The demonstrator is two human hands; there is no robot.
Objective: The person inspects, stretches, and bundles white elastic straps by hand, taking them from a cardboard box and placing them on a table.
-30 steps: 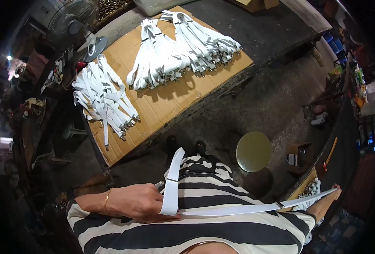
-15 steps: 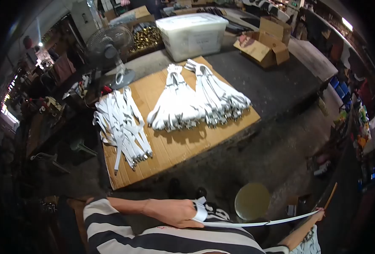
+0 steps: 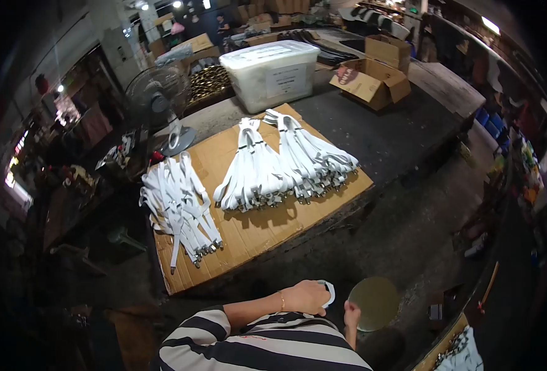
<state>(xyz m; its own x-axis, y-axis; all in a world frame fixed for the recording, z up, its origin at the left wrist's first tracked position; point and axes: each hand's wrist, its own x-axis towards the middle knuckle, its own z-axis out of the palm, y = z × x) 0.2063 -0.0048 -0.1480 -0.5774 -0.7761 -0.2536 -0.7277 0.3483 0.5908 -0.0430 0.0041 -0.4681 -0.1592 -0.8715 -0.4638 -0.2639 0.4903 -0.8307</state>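
Observation:
My left hand [image 3: 307, 297] is closed around a white strap [image 3: 330, 294], of which a short loop shows past the fingers. Just to its right, my right hand [image 3: 352, 314] has its fingers pressed together; what it holds, if anything, is too small to make out. Beyond my hands, a cardboard sheet [image 3: 249, 238] lies on the dark table. It bears two fanned bundles of white straps with metal clips, a middle bundle [image 3: 252, 173] and a right bundle [image 3: 313, 154], and a looser strap pile [image 3: 178, 207] at the left.
A lidded plastic bin [image 3: 270, 77] and an open cardboard box [image 3: 372, 80] stand on the dark table [image 3: 403, 133]. A fan [image 3: 173, 139] is at the back left. A round stool [image 3: 374, 303] stands near my right hand. More white straps [image 3: 462, 353] lie at the lower right.
My right hand has come in from the far right to near my left hand. The strap no longer stretches out between them. The view has shifted, with the table lower in it.

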